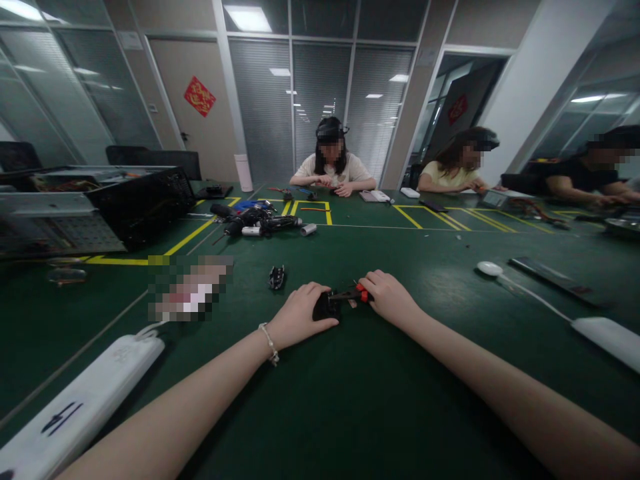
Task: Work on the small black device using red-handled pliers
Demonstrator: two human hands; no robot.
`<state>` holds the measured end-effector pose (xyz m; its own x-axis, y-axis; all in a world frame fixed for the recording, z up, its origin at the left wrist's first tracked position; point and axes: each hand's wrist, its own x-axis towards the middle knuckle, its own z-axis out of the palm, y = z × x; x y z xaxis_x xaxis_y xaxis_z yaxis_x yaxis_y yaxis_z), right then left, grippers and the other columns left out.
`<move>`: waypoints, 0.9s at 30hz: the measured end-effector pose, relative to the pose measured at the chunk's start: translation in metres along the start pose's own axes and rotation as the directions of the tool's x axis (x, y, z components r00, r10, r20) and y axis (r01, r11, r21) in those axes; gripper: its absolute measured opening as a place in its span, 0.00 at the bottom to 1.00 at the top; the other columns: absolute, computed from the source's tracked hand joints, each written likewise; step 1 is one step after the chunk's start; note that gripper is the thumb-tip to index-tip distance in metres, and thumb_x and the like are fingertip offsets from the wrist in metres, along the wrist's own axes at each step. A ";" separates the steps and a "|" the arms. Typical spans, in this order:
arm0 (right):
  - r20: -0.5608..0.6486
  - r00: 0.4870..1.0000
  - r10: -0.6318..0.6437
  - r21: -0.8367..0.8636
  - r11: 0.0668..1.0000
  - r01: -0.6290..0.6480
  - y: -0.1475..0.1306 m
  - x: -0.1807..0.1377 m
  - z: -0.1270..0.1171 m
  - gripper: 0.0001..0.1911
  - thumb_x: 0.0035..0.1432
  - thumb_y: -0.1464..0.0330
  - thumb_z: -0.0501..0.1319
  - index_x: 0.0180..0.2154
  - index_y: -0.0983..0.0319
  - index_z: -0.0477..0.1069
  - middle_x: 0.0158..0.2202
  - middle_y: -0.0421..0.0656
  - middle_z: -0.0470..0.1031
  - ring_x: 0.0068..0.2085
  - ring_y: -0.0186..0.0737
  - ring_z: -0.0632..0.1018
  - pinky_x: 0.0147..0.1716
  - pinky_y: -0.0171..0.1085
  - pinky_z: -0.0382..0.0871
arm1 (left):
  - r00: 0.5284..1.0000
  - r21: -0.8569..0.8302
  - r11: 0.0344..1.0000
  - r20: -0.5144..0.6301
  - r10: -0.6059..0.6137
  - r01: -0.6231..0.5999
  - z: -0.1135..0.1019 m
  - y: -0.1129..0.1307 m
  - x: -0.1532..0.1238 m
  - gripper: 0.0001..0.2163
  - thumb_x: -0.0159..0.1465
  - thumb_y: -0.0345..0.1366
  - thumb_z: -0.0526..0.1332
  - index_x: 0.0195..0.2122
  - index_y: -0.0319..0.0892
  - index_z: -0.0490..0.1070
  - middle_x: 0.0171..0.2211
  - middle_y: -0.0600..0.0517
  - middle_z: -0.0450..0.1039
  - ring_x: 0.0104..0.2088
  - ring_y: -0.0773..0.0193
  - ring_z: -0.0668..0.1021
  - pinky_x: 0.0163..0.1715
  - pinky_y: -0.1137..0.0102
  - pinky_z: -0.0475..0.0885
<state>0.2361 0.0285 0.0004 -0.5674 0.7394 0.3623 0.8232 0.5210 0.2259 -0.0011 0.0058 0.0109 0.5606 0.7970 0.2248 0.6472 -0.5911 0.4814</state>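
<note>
My left hand [300, 313] is closed around a small black plastic part [326, 308] and holds it low over the green table. In my right hand [387, 293] is a pair of pliers [361, 291] with red handles, the fingers wrapped round them. The pliers' dark jaws point left and meet the black part; what they grip there is too small to make out. A small coppery piece [353, 303] shows just below the pliers. Left of my hands, another black plastic part [276, 277] lies on the table with its inner side showing.
A heap of black parts and tools [257, 220] lies farther back. White power strips [90, 400] flank me, and a white mouse-shaped object [489, 269] sits right. An opened computer case [100, 210] stands at left. Co-workers sit across the table [400, 400].
</note>
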 end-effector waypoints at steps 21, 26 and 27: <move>0.011 1.000 -0.005 0.021 1.000 0.005 0.000 0.000 -0.002 0.18 0.43 0.79 0.58 0.39 0.65 0.66 0.37 0.47 0.69 0.38 0.42 0.68 0.36 0.39 0.62 | 1.000 -0.018 1.000 0.009 0.006 -0.006 0.001 -0.002 0.000 0.25 0.54 0.50 0.59 0.50 0.45 0.60 0.48 0.48 0.63 0.47 0.53 0.67 0.45 0.59 0.64; 0.014 1.000 -0.002 0.000 1.000 0.002 -0.001 0.000 -0.003 0.17 0.43 0.78 0.58 0.39 0.65 0.66 0.37 0.47 0.69 0.38 0.42 0.68 0.36 0.39 0.62 | 1.000 -0.001 1.000 -0.003 0.021 -0.021 0.002 -0.003 0.001 0.25 0.54 0.50 0.59 0.50 0.45 0.60 0.47 0.48 0.63 0.47 0.53 0.67 0.45 0.59 0.64; 0.013 1.000 -0.002 -0.006 1.000 0.002 -0.001 0.001 -0.003 0.17 0.43 0.77 0.58 0.39 0.65 0.66 0.37 0.47 0.69 0.38 0.42 0.68 0.36 0.39 0.62 | 1.000 0.006 1.000 -0.008 0.028 -0.028 0.003 -0.004 0.001 0.25 0.54 0.50 0.59 0.49 0.45 0.60 0.47 0.48 0.63 0.47 0.54 0.67 0.45 0.59 0.64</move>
<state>0.2351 0.0272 0.0031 -0.5694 0.7439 0.3498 0.8220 0.5198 0.2325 -0.0015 0.0085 0.0073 0.5744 0.7812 0.2445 0.6344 -0.6135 0.4702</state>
